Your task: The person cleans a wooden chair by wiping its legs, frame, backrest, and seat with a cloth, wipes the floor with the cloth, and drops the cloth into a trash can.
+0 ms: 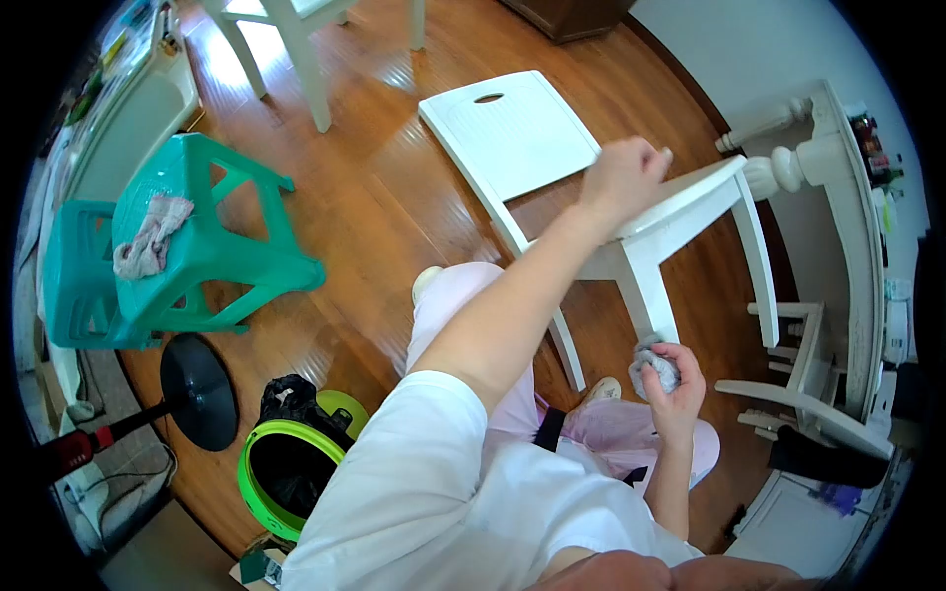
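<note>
A white wooden chair [522, 133] is tipped over in front of me, its slotted backrest low over the floor and its legs pointing towards me. My left hand [621, 182] reaches across to the edge of the seat, fingers curled against it; the fingertips are partly hidden. In my right hand [680, 389] a crumpled grey cloth [653, 368] is gripped, pressed to the end of one chair leg [645, 295]. My knees, in pink trousers, are close beneath the chair.
Two green plastic stools [163, 251] stand at left, a pinkish rag [154, 236] on top. Nearby are a round black base [199, 392] and a lime-rimmed bin [258, 492] with a black bag. Other white furniture [838, 197] lines the right wall; a white chair [296, 49] stands behind.
</note>
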`<action>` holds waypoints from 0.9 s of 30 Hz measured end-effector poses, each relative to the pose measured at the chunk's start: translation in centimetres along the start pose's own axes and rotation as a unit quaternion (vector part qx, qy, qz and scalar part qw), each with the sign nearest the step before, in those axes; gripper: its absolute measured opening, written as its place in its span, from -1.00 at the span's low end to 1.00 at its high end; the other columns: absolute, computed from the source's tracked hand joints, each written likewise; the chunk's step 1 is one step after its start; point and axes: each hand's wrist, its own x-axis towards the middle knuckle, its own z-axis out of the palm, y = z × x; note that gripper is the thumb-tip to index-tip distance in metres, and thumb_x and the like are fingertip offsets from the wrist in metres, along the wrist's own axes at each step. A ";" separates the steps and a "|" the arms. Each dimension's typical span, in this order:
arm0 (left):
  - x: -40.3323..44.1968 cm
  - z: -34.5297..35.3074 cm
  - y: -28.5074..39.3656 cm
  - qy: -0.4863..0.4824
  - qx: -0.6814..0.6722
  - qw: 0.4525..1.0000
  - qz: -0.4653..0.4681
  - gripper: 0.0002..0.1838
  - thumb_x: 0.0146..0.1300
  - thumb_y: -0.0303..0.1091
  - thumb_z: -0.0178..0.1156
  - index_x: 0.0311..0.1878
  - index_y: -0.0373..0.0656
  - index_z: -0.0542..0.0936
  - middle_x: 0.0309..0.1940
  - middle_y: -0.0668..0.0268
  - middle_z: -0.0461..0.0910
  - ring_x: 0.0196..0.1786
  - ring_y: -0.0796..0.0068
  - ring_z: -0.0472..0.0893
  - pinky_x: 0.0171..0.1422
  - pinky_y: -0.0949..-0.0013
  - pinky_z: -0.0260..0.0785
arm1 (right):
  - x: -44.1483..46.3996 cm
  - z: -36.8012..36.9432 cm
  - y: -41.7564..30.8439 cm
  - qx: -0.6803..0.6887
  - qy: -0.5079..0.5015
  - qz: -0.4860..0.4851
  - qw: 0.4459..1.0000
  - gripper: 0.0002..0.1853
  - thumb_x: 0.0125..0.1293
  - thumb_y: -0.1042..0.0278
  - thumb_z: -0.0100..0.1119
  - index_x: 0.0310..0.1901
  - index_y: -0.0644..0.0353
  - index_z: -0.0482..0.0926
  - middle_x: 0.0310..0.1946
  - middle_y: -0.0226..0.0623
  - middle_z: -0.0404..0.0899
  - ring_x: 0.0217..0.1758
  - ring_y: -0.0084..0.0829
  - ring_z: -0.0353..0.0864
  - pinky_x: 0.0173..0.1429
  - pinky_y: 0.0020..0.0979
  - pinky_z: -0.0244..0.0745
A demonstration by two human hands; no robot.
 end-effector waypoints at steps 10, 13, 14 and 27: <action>4.3 -6.6 -3.2 0.115 -0.054 0.992 0.014 -0.61 0.31 -0.07 0.16 -0.26 -0.29 0.64 -0.39 0.24 0.67 -0.30 0.44 0.63 -0.18 0.36 0.43 | -1.3 -0.7 2.4 -0.019 0.039 0.049 0.998 -0.63 0.01 0.55 0.22 -0.07 0.30 0.53 -0.04 -0.23 0.53 0.04 -0.33 0.51 0.18 -0.35 0.37; 4.3 -9.8 -3.0 0.062 -0.137 0.986 -0.068 -0.64 0.34 -0.06 0.15 -0.11 -0.20 0.62 -0.21 0.29 0.68 -0.15 0.54 0.63 -0.14 0.44 0.42 | -0.7 -1.2 2.1 -0.031 0.019 0.047 0.998 -0.68 0.08 0.57 0.20 -0.07 0.27 0.56 -0.10 -0.27 0.55 -0.01 -0.37 0.53 0.14 -0.42 0.38; 4.3 -10.9 -4.5 0.074 -0.130 0.984 -0.094 -0.63 0.32 -0.06 0.15 -0.14 -0.22 0.62 -0.24 0.29 0.68 -0.19 0.53 0.64 -0.17 0.42 0.44 | -0.3 -1.6 2.2 -0.029 0.021 0.048 0.998 -0.68 0.08 0.57 0.20 -0.07 0.27 0.56 -0.10 -0.27 0.55 -0.01 -0.37 0.53 0.14 -0.42 0.38; 3.1 -11.7 -40.7 0.174 -0.068 0.888 -0.421 -0.50 0.29 -0.01 0.20 0.05 -0.27 0.49 -0.21 0.22 0.56 -0.20 0.38 0.53 -0.11 0.26 0.46 | 15.0 -1.9 8.1 0.469 -0.023 0.382 0.796 -0.56 0.43 -0.01 -0.02 -0.03 0.27 0.55 -0.17 -0.19 0.64 -0.12 -0.34 0.62 0.00 -0.29 0.54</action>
